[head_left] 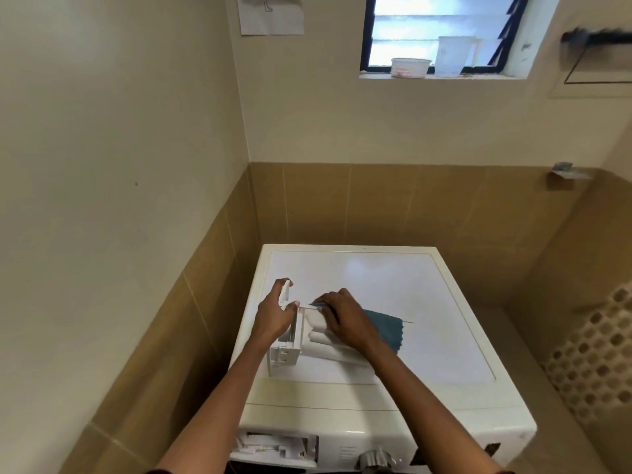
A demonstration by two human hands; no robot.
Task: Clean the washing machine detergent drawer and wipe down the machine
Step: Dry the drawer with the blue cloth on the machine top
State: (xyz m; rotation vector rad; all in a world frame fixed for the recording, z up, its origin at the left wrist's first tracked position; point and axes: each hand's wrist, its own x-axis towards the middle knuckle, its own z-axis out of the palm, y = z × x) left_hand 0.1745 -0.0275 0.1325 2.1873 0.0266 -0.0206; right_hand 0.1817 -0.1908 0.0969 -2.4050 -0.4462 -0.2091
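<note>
The white detergent drawer [316, 340] lies on top of the white washing machine [427, 336], near its left side. My left hand [275, 311] grips the drawer's front panel at the far end, holding it steady. My right hand [342, 316] holds a teal cloth [386, 328] and presses it into the drawer's compartments; part of the cloth trails out to the right over the lid. On the machine's front at the lower left, the drawer slot [277, 446] stands open.
Tan tiled walls close in on the machine at the left and behind. A control knob [374, 460] sits on the front panel. A white tub [409, 67] and jug [455, 56] stand on the window sill above. A perforated basket [595, 357] is at the right.
</note>
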